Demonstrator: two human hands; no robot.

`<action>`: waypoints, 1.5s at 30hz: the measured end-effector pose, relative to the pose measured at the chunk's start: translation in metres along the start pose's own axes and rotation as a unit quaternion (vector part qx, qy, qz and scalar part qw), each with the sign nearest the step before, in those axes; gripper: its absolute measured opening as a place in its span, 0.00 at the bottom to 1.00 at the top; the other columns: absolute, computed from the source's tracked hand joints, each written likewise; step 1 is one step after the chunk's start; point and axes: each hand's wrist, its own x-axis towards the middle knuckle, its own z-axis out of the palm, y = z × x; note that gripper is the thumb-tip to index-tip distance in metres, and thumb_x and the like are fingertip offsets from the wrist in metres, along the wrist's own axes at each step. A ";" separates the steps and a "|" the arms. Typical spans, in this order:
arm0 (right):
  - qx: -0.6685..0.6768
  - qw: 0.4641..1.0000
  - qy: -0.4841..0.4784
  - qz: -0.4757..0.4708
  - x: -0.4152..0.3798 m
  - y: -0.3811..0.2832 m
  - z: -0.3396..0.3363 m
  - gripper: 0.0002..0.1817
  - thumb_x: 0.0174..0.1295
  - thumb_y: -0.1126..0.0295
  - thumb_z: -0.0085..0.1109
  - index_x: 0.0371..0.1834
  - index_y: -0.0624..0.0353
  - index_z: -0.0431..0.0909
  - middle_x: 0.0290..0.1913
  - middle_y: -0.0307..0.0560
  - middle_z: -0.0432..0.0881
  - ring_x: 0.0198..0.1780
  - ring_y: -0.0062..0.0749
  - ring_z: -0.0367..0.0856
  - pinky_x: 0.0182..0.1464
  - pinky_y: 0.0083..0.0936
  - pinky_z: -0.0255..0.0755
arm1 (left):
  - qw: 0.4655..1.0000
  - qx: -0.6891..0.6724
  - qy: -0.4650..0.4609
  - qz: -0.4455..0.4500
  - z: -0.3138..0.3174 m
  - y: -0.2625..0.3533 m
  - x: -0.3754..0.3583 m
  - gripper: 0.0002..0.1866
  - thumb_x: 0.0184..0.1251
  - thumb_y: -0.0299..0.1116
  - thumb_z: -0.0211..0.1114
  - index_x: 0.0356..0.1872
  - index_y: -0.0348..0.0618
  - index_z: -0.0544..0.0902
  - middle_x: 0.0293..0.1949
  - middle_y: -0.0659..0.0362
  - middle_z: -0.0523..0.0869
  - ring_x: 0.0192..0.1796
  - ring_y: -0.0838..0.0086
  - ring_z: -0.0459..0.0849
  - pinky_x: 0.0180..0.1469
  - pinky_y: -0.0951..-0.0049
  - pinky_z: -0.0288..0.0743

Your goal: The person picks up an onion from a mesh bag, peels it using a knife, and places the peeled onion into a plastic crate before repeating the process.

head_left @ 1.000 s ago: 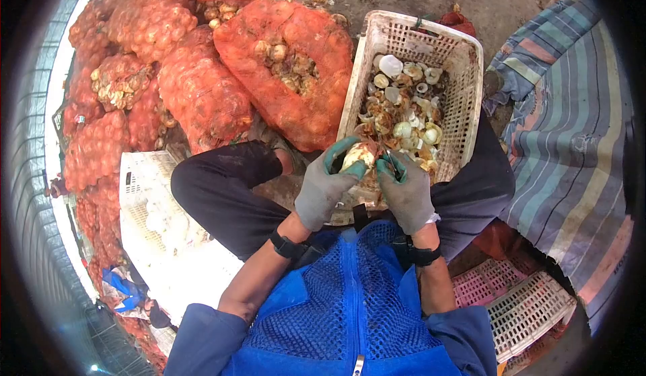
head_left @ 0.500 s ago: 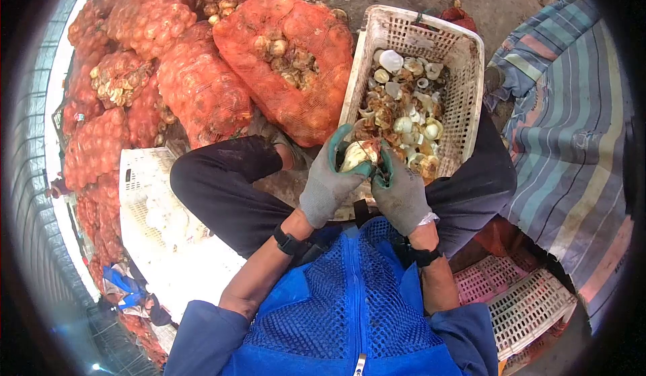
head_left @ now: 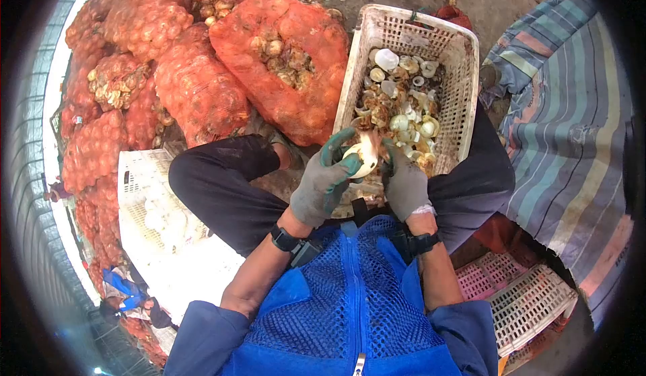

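Note:
My left hand (head_left: pixel 323 181), in a grey glove with green fingers, is closed around a pale onion (head_left: pixel 365 158). Brown skin hangs loose at the onion's upper end and is smeared by motion. Close on the onion's right side is my right hand (head_left: pixel 406 184), also gloved, its fingers curled inward. What those fingers grip is hidden. Just beyond both hands stands a dirty white plastic crate (head_left: pixel 464 107), with onion skins and onion pieces (head_left: pixel 404 117) on its bottom.
Red mesh sacks of onions (head_left: pixel 202 87) are piled at the left and ahead. A white crate (head_left: pixel 145 174) with pale contents stands by my left knee. Striped cloth (head_left: pixel 558 154) covers the right side, with another crate (head_left: pixel 531 309) below it. Another person (head_left: pixel 128 292) shows at lower left.
The onion has turned in my left hand and shows more of its smooth white side. My right hand has drawn slightly right, and the brown skin is blurred.

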 end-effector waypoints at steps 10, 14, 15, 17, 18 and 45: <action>0.382 0.911 -0.077 0.133 0.016 -0.012 -0.033 0.25 0.84 0.58 0.65 0.68 0.71 0.87 0.51 0.48 0.93 0.47 0.24 0.86 0.53 0.27 0.82 | 0.886 0.448 0.001 0.122 0.018 0.013 0.003 0.55 0.64 0.31 0.86 0.92 0.42 0.66 0.74 0.50 0.85 0.72 0.62 0.88 0.80 0.61 0.78; 0.463 0.872 -0.097 0.126 0.013 -0.031 -0.053 0.22 0.82 0.63 0.65 0.71 0.65 0.87 0.54 0.54 0.92 0.51 0.36 0.89 0.60 0.33 0.83 | 0.762 0.608 -0.012 0.222 0.023 0.013 0.003 0.56 0.61 0.34 0.88 0.91 0.43 0.68 0.78 0.44 0.82 0.76 0.48 0.86 0.83 0.55 0.77; 0.374 0.926 -0.048 0.027 0.010 -0.020 -0.044 0.21 0.82 0.65 0.65 0.71 0.64 0.87 0.55 0.54 0.92 0.51 0.37 0.90 0.60 0.33 0.84 | 0.746 0.620 -0.015 0.243 0.022 0.014 0.003 0.56 0.61 0.34 0.88 0.91 0.43 0.69 0.78 0.44 0.82 0.76 0.47 0.85 0.83 0.53 0.77; 0.173 0.969 0.056 -0.170 0.004 0.003 -0.027 0.20 0.82 0.68 0.64 0.72 0.63 0.86 0.57 0.55 0.92 0.51 0.40 0.91 0.61 0.34 0.84 | 0.728 0.626 0.031 0.277 0.026 0.012 0.003 0.55 0.62 0.34 0.87 0.90 0.41 0.69 0.78 0.45 0.83 0.76 0.52 0.86 0.82 0.56 0.77; 0.150 0.961 0.089 -0.216 0.005 0.003 -0.026 0.21 0.81 0.71 0.65 0.75 0.60 0.85 0.59 0.55 0.91 0.51 0.42 0.92 0.58 0.34 0.85 | 0.719 0.627 0.052 0.294 0.030 0.010 0.004 0.54 0.62 0.33 0.87 0.90 0.40 0.69 0.78 0.46 0.83 0.76 0.55 0.86 0.82 0.57 0.77; -0.026 0.993 -0.047 -0.107 0.009 -0.030 -0.041 0.36 0.76 0.61 0.71 0.85 0.54 0.75 0.57 0.60 0.92 0.52 0.58 0.95 0.53 0.51 0.88 | 0.816 0.568 0.103 0.041 -0.003 -0.006 0.016 0.36 0.68 0.46 0.82 0.73 0.36 0.85 0.60 0.39 0.92 0.63 0.45 0.93 0.68 0.53 0.86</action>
